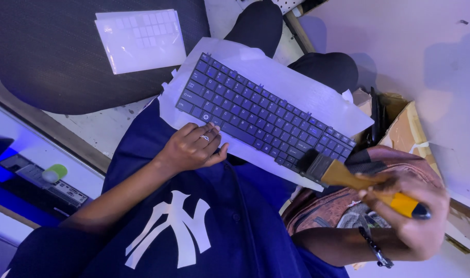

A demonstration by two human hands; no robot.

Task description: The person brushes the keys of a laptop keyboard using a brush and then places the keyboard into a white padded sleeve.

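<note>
Black laptop keyboard [263, 117] lying on white sheet [317, 92] across the lap; left hand [193, 148] at its seven o'clock edge, fingers curled on it; right hand [415, 216] at four o'clock, grip clamped on yellow-handled paintbrush [358, 180], bristles touching keyboard's corner; white key film [140, 39] at eleven o'clock

keyboard [263, 116] top open | left hand [193, 148] blocks near edge | brush [348, 177] blocks right end

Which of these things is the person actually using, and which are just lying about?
In use:
- keyboard on white sheet, steadied by left hand
- paintbrush held in right hand

Lying about:
- white plastic panel on dark mat
- cardboard box
- brown bag
</note>
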